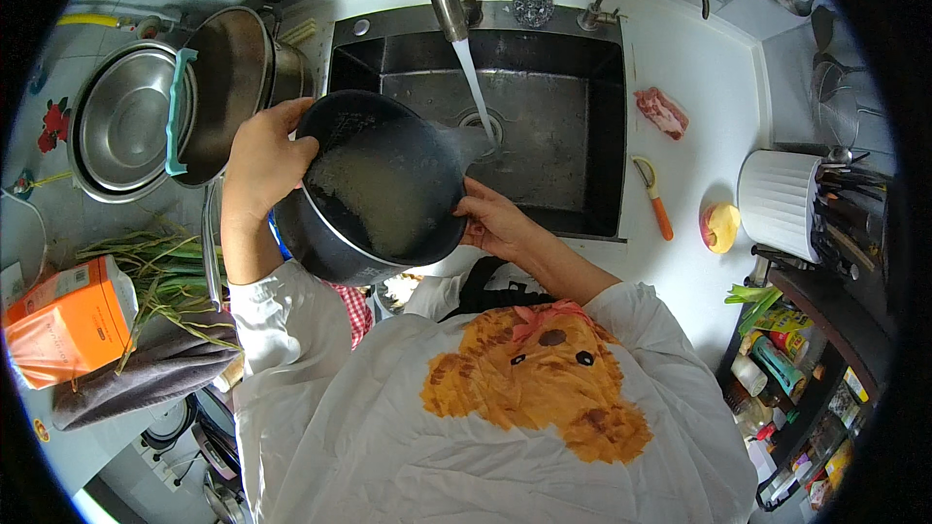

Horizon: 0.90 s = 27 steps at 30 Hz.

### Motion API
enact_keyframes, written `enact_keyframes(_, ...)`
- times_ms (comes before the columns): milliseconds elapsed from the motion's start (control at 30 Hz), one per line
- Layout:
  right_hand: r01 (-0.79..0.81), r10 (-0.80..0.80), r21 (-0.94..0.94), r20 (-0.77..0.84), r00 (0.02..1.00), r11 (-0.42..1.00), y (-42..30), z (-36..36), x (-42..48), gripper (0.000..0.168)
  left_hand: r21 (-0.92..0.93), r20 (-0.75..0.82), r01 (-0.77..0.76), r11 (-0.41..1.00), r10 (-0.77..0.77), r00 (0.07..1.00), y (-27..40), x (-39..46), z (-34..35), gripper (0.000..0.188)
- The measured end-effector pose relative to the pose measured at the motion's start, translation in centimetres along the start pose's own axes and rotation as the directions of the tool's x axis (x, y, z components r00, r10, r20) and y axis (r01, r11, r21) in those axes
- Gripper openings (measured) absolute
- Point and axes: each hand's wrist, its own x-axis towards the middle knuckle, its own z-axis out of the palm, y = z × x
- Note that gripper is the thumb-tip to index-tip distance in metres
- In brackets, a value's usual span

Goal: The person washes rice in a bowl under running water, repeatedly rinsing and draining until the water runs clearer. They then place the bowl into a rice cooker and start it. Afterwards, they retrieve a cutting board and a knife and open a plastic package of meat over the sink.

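Note:
My left hand [268,153] grips the rim of a dark rice cooker inner pot [328,244] at its left side. At the pot's opposite side, my right hand [491,218] holds the rim with its fingers. The pot is tilted over the left front edge of the black sink [539,138], and cloudy water [378,193] lies inside and pours from its lip toward the drain. Behind the pot, a stream of water [473,87] runs from the metal faucet [445,0] into the sink.
Right of the sink lie a piece of raw meat [661,113], an orange-handled peeler [654,200] and a partly peeled apple [719,228]. Metal basins [135,120] and a large pot [226,87] stand left. Green onions [156,269] lie beside an orange box [69,324].

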Motion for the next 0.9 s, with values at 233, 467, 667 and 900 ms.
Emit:
enact_keyframes(233,-0.016,0.013,0.049,0.048,0.999,0.999,0.6,-1.0,0.4,0.052,0.118,-0.025,-0.067,0.991,0.070,0.997,0.6,0.7,0.0,0.052)
enact_keyframes(467,-0.022,0.017,0.091,0.061,0.998,0.996,0.2,-0.2,-0.1,0.048,0.184,-0.034,-0.118,0.976,0.126,0.991,1.7,0.5,-0.4,0.051)
enact_keyframes(667,-0.051,0.048,0.051,0.053,0.997,0.997,0.0,0.2,-0.3,0.061,0.227,-0.033,-0.131,0.965,0.142,0.989,2.6,0.5,-0.6,0.048)
enact_keyframes(900,-0.030,0.013,0.132,0.125,0.992,0.991,0.4,-0.5,-0.1,0.051,0.248,-0.043,-0.171,0.953,0.188,0.981,3.6,0.6,-0.3,0.046)
